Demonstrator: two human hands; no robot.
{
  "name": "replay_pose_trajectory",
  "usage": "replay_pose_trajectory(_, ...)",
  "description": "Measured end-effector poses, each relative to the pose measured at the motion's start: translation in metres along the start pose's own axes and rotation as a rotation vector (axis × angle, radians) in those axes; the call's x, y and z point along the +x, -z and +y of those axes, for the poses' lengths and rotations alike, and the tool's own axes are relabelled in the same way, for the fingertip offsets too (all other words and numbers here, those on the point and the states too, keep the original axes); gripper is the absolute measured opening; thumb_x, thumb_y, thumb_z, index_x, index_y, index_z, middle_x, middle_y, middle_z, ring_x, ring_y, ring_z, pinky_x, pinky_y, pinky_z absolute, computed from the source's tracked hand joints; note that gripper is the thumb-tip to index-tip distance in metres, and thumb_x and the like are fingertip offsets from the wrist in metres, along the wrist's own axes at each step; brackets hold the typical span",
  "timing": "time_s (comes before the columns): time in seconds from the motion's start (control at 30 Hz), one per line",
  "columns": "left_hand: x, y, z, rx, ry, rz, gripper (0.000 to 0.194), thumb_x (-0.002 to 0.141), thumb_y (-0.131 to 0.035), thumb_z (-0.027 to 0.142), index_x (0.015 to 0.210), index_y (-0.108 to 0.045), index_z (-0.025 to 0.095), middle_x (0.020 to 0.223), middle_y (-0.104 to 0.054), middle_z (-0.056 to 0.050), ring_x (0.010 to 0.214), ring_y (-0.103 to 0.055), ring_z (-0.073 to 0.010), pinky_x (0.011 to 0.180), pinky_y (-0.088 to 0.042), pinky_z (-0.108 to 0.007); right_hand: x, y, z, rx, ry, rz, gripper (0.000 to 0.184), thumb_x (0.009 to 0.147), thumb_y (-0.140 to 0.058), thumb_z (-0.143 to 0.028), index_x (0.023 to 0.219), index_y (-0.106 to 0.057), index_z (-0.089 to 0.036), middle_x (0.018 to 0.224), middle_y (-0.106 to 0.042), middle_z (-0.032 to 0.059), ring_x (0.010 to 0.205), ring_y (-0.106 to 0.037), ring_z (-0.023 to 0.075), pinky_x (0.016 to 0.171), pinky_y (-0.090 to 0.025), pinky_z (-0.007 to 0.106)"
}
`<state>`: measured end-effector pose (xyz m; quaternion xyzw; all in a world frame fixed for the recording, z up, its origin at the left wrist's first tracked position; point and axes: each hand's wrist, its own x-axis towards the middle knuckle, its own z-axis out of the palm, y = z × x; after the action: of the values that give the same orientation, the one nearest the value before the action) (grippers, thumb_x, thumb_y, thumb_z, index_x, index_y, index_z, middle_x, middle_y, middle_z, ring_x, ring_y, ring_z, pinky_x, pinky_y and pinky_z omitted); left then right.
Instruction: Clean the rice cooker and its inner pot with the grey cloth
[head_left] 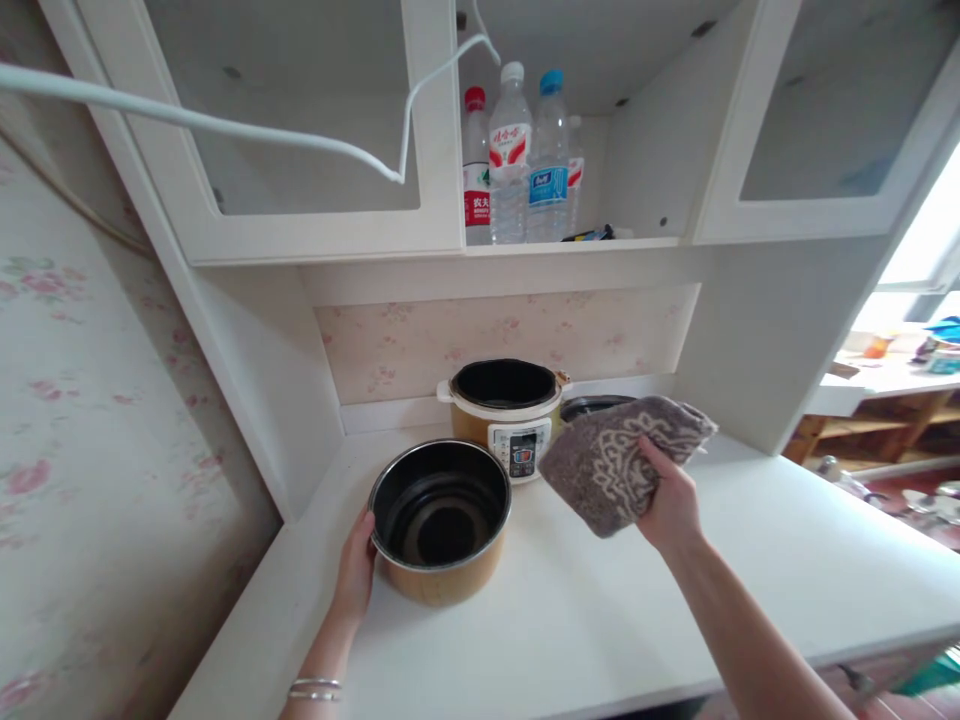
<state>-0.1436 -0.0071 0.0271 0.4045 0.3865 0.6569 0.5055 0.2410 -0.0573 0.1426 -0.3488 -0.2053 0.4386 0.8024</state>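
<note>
White wall cabinet [322,238] spans the top, above the tabletop [562,620]. Electric cooker body [523,455] sits by the tabletop's back edge, left of centre, uncovered, control panel facing me. Its gold-sided inner pot [442,582] is out, upright on the tabletop in front of it, toward the left edge; dark interior faces up. Can't tell if pot and cooker touch. Grey-brown patterned towel [600,465], folded, is held up off the tabletop, right of the pot. Dark round lid [592,404] by the back edge, right of the cooker, partly hidden by the towel. Plastic bottles [510,165] upright on the cabinet shelf. My right hand [670,505] is closed, thumb on top, pinching the towel's right part. My left hand [354,570] is half-curled against the pot's left wall at the rim; can't tell how firm the hold is. Silver bangles [315,690] on that wrist.
</note>
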Motion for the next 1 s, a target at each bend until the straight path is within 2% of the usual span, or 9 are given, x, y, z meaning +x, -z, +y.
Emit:
replay_pose_trajectory(0.07, 0.001, -0.003, 0.000, 0.010, -0.014, 0.004, 0.050, 0.080, -0.056, 0.047, 0.119, -0.062, 0.016, 0.118, -0.064, -0.008, 0.119, -0.050, -0.0268, 0.107, -0.031, -0.045, -0.001, 0.018, 0.011, -0.039, -0.017, 0.009, 0.046, 0.066, -0.074, -0.031, 0.109, -0.062, -0.020, 0.094, -0.073, 0.0029, 0.083, -0.069, 0.0224, 0.079, -0.056, 0.038)
replay_pose_trajectory(0.17, -0.002, -0.010, 0.000, 0.043, -0.058, 0.048, 0.048, 0.081, -0.054, 0.047, 0.112, -0.065, 0.012, 0.112, -0.067, -0.008, 0.116, -0.052, -0.0262, 0.107, -0.029, -0.044, -0.009, 0.030, 0.049, -0.088, -0.136, -0.014, 0.050, 0.065, -0.075, -0.035, 0.111, -0.061, -0.021, 0.092, -0.073, 0.0031, 0.083, -0.069, 0.0239, 0.079, -0.055, 0.040)
replay_pose_trajectory(0.3, -0.012, -0.022, 0.000, 0.134, -0.086, 0.164, 0.045, 0.083, -0.050, 0.047, 0.106, -0.068, 0.013, 0.107, -0.068, -0.007, 0.114, -0.054, -0.0249, 0.107, -0.030, -0.041, -0.032, 0.017, 0.114, -0.135, -0.305, -0.171, 0.052, 0.072, -0.066, -0.049, 0.116, -0.061, -0.023, 0.103, -0.071, 0.0054, 0.100, -0.065, 0.0261, 0.090, -0.051, 0.043)
replay_pose_trajectory(0.37, -0.018, -0.027, 0.000, 0.182, -0.088, 0.233, 0.044, 0.084, -0.048, 0.046, 0.106, -0.068, 0.013, 0.107, -0.068, -0.008, 0.113, -0.054, -0.0254, 0.105, -0.032, -0.041, -0.048, 0.003, 0.140, -0.187, -0.240, -0.247, 0.055, 0.076, -0.061, -0.053, 0.123, -0.056, -0.026, 0.114, -0.067, 0.0040, 0.117, -0.055, 0.0239, 0.102, -0.041, 0.044)
replay_pose_trajectory(0.47, -0.026, -0.031, -0.002, 0.264, -0.100, 0.358, 0.044, 0.084, -0.045, 0.045, 0.104, -0.068, 0.013, 0.106, -0.069, -0.009, 0.112, -0.055, -0.0263, 0.103, -0.033, -0.041, -0.071, -0.010, 0.165, -0.285, -0.085, -0.249, 0.057, 0.080, -0.056, -0.053, 0.131, -0.049, -0.029, 0.131, -0.056, 0.0008, 0.135, -0.033, 0.0187, 0.114, -0.019, 0.042)
replay_pose_trajectory(0.53, -0.029, -0.032, -0.004, 0.347, -0.121, 0.433, 0.042, 0.083, -0.046, 0.044, 0.102, -0.067, 0.012, 0.106, -0.068, -0.010, 0.114, -0.053, -0.0270, 0.104, -0.032, -0.041, -0.082, -0.009, 0.174, -0.351, -0.049, -0.248, 0.057, 0.081, -0.056, -0.053, 0.133, -0.048, -0.029, 0.138, -0.049, 0.0000, 0.138, -0.025, 0.0183, 0.116, -0.012, 0.041)
replay_pose_trajectory(0.6, -0.032, -0.035, -0.007, 0.422, -0.143, 0.490, 0.041, 0.083, -0.045, 0.044, 0.101, -0.066, 0.013, 0.110, -0.066, -0.010, 0.117, -0.051, -0.0275, 0.105, -0.030, -0.040, -0.090, -0.005, 0.178, -0.409, -0.061, -0.270, 0.055, 0.082, -0.055, -0.053, 0.131, -0.050, -0.029, 0.142, -0.045, -0.0010, 0.138, -0.025, 0.0198, 0.116, -0.012, 0.040)
replay_pose_trajectory(0.8, -0.054, -0.057, -0.008, 0.373, -0.128, 0.459, 0.050, 0.091, -0.031, 0.047, 0.120, -0.056, 0.016, 0.127, -0.057, -0.009, 0.125, -0.044, -0.0255, 0.108, -0.026, -0.038, -0.092, 0.004, 0.179, -0.511, -0.044, -0.307, 0.055, 0.085, -0.050, -0.052, 0.133, -0.048, -0.026, 0.144, -0.041, -0.0004, 0.138, -0.027, 0.0194, 0.116, -0.015, 0.036)
replay_pose_trajectory(1.0, -0.097, -0.084, -0.005, 0.395, -0.101, 0.478, 0.061, 0.090, -0.032, 0.053, 0.141, -0.033, 0.019, 0.149, -0.031, -0.009, 0.139, -0.021, -0.0240, 0.114, -0.014, -0.034, -0.084, -0.001, 0.175, -0.469, -0.049, -0.252, 0.062, 0.086, -0.045, -0.056, 0.137, -0.043, -0.022, 0.145, -0.040, 0.0009, 0.137, -0.028, 0.0190, 0.115, -0.017, 0.034)
